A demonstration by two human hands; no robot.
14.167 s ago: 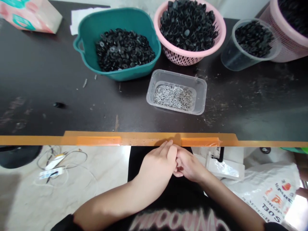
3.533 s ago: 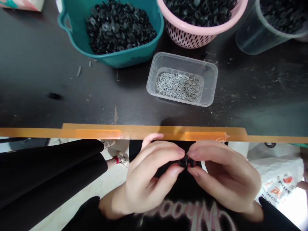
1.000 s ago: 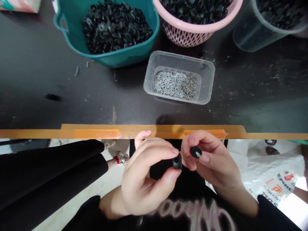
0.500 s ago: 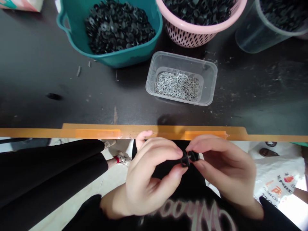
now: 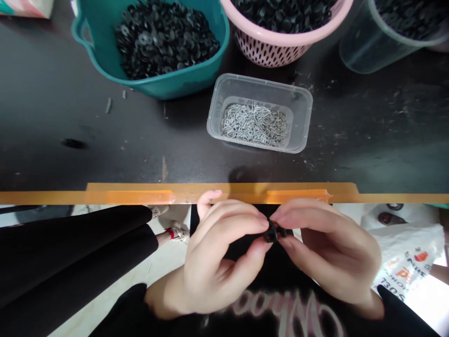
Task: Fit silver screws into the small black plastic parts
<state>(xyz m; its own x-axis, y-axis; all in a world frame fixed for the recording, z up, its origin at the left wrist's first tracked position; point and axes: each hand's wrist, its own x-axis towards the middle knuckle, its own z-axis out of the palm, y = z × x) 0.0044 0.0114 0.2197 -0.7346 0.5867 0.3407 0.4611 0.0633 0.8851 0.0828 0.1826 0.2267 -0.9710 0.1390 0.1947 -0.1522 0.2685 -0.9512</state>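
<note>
The left hand point(image 5: 219, 257) and right hand point(image 5: 331, 250) curl nearly closed, fingertips together pinching a small black rubber piece point(image 5: 271, 232) above the black shirt point(image 5: 280, 276)

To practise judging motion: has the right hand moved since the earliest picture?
Yes: the right hand now sits further right, past the orange tape's end.

Dark table point(image 5: 52, 140) with orange tape point(image 5: 140, 197) along its near edge. Far side, left to right: teal basin point(image 5: 168, 86), pink basket point(image 5: 270, 54), clear cup point(image 5: 365, 51). A clear tub point(image 5: 259, 82) stands just before the basket; small scraps point(image 5: 108, 105) lie beside the basin.
</note>
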